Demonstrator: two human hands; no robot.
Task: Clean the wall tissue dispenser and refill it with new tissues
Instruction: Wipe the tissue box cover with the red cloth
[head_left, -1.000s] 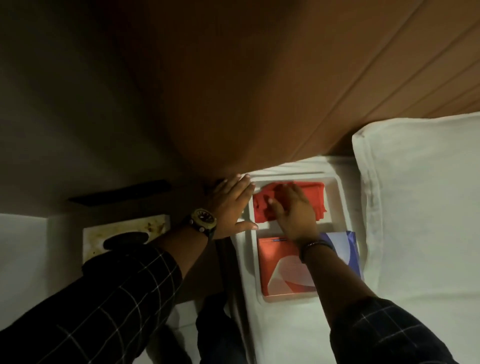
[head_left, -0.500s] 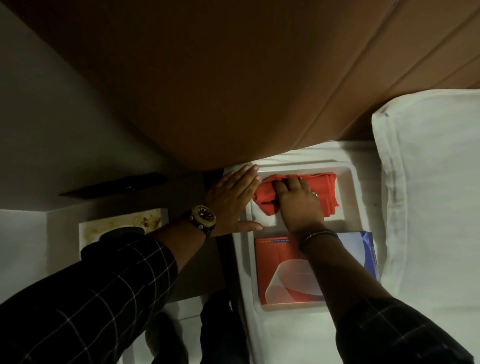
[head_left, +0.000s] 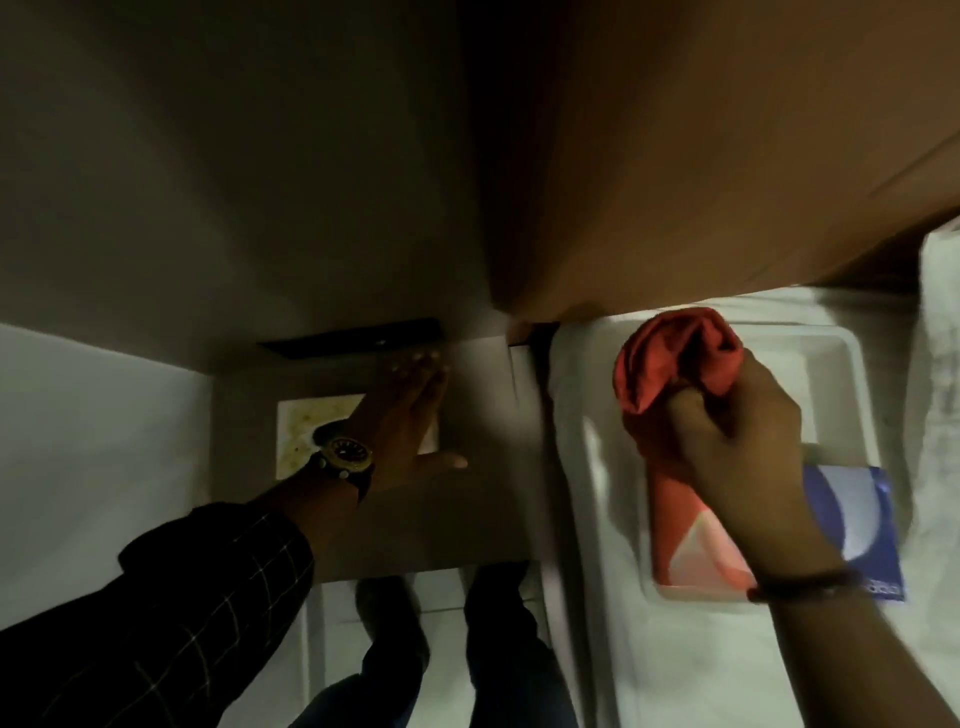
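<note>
right hand (head_left: 737, 421) lifted red cloth (head_left: 670, 364) bunched, left hand (head_left: 410, 421) moved leftward off tray (head_left: 841, 374)

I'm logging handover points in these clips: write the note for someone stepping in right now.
Right hand: closed on the bunched red cloth, lifted above the white tray.
Left hand: open, flat, fingers spread over the dark side surface, holding nothing.
Tissue pack: red and blue, lying in the tray's near end.
Done: cannot tell how much wiping is finished.
Left: finish cleaning, then load the new tissues; the pack looks unopened.
</note>
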